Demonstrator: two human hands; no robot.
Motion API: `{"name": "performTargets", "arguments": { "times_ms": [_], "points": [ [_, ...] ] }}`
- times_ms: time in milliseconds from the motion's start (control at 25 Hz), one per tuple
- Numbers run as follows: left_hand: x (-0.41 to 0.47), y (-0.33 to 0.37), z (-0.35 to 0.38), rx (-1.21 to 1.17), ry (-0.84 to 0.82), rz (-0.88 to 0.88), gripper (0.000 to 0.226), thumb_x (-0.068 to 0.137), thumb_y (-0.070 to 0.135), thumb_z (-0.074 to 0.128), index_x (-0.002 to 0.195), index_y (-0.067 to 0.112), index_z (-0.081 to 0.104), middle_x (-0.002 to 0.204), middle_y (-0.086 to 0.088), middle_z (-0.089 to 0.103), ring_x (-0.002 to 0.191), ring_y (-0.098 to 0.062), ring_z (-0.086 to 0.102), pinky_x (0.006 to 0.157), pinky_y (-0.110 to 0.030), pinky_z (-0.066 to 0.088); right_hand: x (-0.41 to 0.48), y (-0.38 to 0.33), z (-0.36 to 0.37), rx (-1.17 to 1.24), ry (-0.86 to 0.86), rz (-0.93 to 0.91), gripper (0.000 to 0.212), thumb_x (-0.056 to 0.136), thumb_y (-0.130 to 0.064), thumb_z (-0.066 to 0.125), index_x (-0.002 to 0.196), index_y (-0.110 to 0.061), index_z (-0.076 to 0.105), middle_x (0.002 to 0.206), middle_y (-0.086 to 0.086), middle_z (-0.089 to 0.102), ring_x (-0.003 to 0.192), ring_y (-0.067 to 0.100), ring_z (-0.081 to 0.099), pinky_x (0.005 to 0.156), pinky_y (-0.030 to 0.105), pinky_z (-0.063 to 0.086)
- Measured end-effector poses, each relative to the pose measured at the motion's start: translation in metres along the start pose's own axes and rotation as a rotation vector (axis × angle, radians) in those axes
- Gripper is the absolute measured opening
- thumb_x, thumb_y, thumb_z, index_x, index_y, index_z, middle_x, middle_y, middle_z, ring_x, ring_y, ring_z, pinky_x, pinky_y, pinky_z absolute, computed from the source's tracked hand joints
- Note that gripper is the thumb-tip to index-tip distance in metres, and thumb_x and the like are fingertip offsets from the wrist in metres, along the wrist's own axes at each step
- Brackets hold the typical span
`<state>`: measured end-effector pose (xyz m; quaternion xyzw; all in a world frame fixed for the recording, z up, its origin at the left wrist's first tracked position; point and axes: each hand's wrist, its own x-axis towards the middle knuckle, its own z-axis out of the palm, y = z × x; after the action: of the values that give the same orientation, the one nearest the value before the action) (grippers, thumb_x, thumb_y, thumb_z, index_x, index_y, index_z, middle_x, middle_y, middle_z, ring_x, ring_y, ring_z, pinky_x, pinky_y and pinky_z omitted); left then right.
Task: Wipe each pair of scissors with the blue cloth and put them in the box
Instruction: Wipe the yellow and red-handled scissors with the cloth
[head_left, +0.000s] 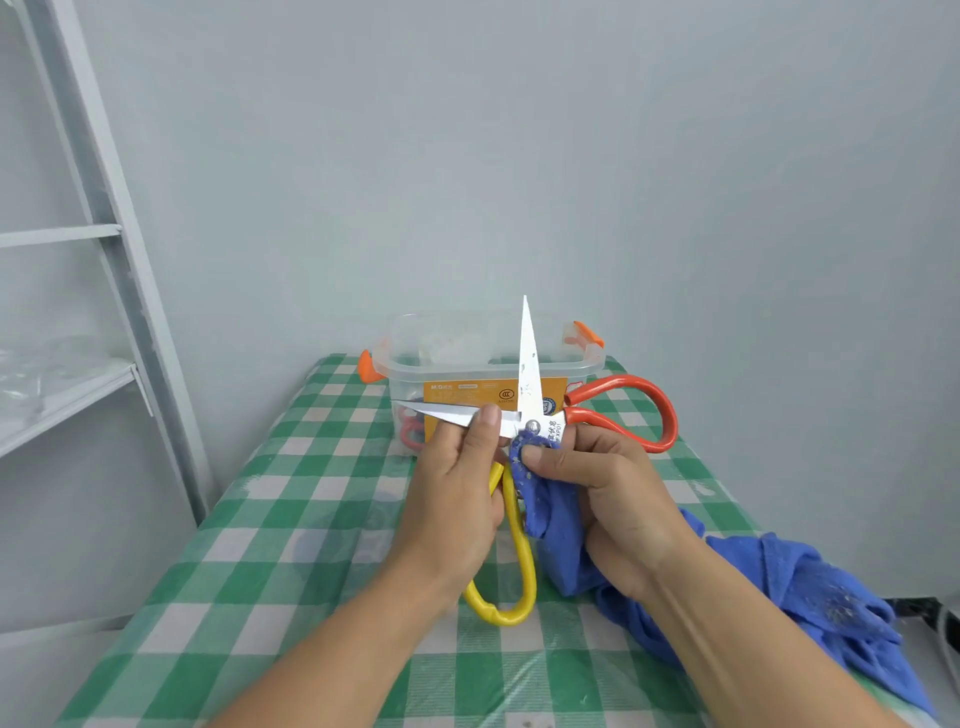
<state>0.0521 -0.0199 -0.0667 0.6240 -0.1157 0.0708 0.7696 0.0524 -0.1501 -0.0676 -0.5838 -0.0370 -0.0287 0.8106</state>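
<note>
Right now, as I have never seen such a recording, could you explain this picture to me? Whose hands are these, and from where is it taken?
There is no machine here: a person wears a camera on the head, so this one picture looks forward and down at their own hands. The left hand pinches one blade of an open pair of scissors with one red and one yellow handle. The right hand presses a blue cloth near the pivot. Behind, a clear box stands on the green checked table; red handles show through its wall.
</note>
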Motion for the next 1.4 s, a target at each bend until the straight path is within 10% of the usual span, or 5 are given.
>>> {"name": "performTargets", "arguments": {
  "times_ms": [200,440,680,1080,1400],
  "points": [
    [0.001,-0.007,0.003,-0.022,-0.018,0.072,0.022,0.101,0.034,0.049,0.097,0.037,0.071,0.107,0.001,0.074,0.108,-0.02,0.068,0.098,-0.049,0.05,-0.004,0.001,0.006,0.086,-0.065,0.038,0.039,0.069,0.0,0.075,0.102,0.018,0.065,0.1,0.034,0.07,0.083,0.038,0.069,0.076,0.043,0.059],
    [-0.002,0.006,-0.003,0.028,0.072,-0.022,0.037,0.102,0.035,0.049,0.069,0.021,0.055,0.052,0.004,0.035,0.043,-0.01,0.029,0.036,-0.026,0.025,-0.004,-0.004,-0.003,-0.031,-0.019,0.03,0.025,0.077,-0.001,0.073,0.085,0.015,0.055,0.083,0.022,0.057,0.071,0.029,0.06,0.059,0.033,0.054],
    [-0.002,0.01,0.003,-0.131,0.139,-0.159,0.037,0.105,0.03,0.047,0.101,-0.007,0.05,0.094,-0.047,0.049,0.027,-0.004,0.04,0.03,-0.012,0.02,-0.004,-0.01,-0.004,-0.053,0.02,0.006,0.01,0.082,0.008,0.059,0.074,0.003,0.063,0.07,0.016,0.059,0.058,0.023,0.057,0.054,0.026,0.048],
    [0.0,0.014,-0.001,-0.194,0.214,-0.159,0.028,0.104,0.026,0.05,0.101,-0.001,0.053,0.108,-0.047,0.052,0.028,-0.003,0.041,0.03,-0.011,0.03,-0.006,-0.014,0.001,0.021,0.03,-0.038,0.019,0.073,0.011,0.072,0.085,-0.001,0.063,0.059,0.008,0.068,0.042,0.011,0.06,0.039,0.017,0.045],
    [-0.008,0.008,0.008,-0.041,0.102,-0.032,0.036,0.103,0.026,0.051,0.069,0.019,0.06,0.047,0.013,0.043,0.039,-0.003,0.037,0.043,-0.051,0.025,-0.002,-0.001,0.006,-0.006,-0.023,-0.019,0.029,0.064,-0.004,0.079,0.088,0.01,0.07,0.082,0.024,0.07,0.066,0.03,0.068,0.063,0.032,0.058]
  ]
}}
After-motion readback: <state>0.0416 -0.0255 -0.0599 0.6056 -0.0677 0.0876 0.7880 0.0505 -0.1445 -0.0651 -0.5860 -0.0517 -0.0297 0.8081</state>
